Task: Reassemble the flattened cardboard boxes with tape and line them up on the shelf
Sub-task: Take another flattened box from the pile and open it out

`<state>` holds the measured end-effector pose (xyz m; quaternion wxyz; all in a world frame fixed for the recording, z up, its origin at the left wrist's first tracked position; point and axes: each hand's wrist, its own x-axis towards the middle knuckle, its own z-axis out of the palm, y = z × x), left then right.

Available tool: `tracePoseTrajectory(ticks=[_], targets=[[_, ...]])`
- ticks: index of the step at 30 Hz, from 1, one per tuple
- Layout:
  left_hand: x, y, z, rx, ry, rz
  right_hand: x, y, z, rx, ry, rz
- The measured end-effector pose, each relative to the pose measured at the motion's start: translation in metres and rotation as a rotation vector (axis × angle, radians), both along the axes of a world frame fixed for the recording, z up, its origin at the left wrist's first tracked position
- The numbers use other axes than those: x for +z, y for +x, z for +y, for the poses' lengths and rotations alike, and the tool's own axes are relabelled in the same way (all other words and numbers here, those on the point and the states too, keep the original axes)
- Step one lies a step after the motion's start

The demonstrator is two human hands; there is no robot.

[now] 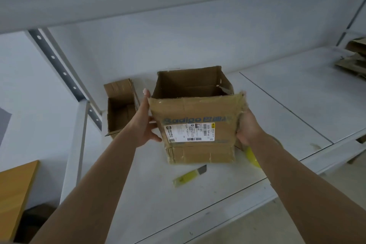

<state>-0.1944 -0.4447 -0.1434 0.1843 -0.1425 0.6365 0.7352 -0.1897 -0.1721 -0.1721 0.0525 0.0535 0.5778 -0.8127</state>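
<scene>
A person's left hand (145, 123) and right hand (247, 125) clasp an open, taped cardboard box (195, 123) on a white shelf (287, 109); a smaller box (120, 107) stands beside it; a yellow cutter (189, 176) lies in front.

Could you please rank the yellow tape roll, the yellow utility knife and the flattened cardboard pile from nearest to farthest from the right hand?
1. Yellow tape roll, under the right hand's wrist.
2. Yellow utility knife, lower left, at the shelf front.
3. Flattened cardboard pile, far right.
</scene>
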Motion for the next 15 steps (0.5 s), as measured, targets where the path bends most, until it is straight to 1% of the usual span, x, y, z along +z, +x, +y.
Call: tracePoseTrajectory(ticks=[3,6,10,13,15], targets=[[0.007,-0.001,0.005,-0.081,-0.019,-0.037,-0.014,0.001,0.007,0.034,0.050,-0.008],[0.010,-0.004,0.006,-0.107,-0.096,-0.019,-0.016,-0.002,0.013,0.030,0.102,0.055],[0.006,-0.007,0.007,-0.084,-0.135,-0.005,-0.008,-0.007,0.022,-0.023,0.023,-0.005],[0.003,-0.007,0.012,-0.049,-0.139,0.053,0.002,-0.005,0.027,-0.039,0.121,0.111],[0.003,-0.005,0.014,0.051,-0.069,0.180,0.007,-0.005,0.028,-0.001,0.203,0.226]])
